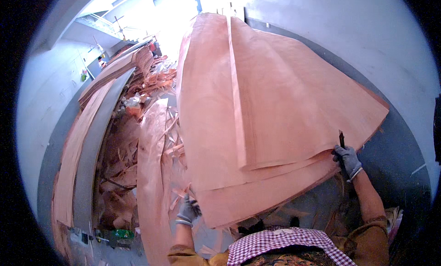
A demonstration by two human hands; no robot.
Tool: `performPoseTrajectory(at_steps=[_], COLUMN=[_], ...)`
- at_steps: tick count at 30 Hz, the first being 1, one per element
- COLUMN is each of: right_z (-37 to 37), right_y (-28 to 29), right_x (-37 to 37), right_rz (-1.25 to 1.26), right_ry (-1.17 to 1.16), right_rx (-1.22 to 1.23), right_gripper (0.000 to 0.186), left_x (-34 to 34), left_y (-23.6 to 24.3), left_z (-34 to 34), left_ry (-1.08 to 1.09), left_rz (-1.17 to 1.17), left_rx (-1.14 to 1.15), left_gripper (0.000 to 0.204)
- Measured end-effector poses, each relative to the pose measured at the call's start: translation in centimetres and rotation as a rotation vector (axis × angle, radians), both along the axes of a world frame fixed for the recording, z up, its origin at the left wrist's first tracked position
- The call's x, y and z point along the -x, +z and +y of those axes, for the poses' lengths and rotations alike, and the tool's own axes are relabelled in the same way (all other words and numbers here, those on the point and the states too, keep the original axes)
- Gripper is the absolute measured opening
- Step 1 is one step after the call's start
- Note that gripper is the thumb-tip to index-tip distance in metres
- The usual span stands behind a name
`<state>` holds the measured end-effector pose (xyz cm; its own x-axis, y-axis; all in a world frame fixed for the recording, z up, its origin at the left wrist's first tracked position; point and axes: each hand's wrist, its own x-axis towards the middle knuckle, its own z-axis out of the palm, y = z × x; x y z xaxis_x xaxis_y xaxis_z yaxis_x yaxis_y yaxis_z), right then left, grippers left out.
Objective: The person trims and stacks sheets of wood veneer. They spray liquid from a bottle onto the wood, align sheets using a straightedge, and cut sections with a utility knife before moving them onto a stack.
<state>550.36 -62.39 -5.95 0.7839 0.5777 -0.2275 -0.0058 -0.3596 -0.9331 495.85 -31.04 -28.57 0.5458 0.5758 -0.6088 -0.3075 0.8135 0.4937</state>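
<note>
A wide stack of thin, reddish wood veneer sheets spreads out in front of me, its near edge close to my body. On top lies a narrower veneer sheet with a pale, raised strip running lengthwise. My right hand, in a grey glove, is closed around a dark knife that points up and away, at the near right edge of the sheets. Beside the near left corner is my left hand, also gloved, its fingers curled in against the edge; whatever they pinch is hidden.
Left of the stack lies a long loose veneer piece among torn veneer scraps. Farther left, a grey board and more long veneer sheets lie in a pile. A pale wall bounds the right side.
</note>
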Motion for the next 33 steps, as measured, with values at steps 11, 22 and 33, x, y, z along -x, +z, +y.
performPoseTrajectory(at_steps=[11, 22, 33], right_z=[-4.5, -7.9, -7.0], right_y=[3.7, 0.0, 1.6], right_x=[-9.3, -22.1, -21.9], right_rz=[0.403, -0.042, -0.054], right_ry=[0.047, 0.139, 0.119], right_rx=[-0.063, 0.105, 0.100], right_gripper=[0.023, 0.028, 0.039], left_x=[-5.3, -2.5, -4.7], left_y=[17.9, 9.1, 13.6], left_z=[-11.3, -13.0, -10.4], left_ry=[0.797, 0.572, 0.450], left_rz=[0.047, 0.783, 1.193], left_rx=[-0.461, -0.494, -0.775], left_gripper=[0.020, 0.033, 0.028])
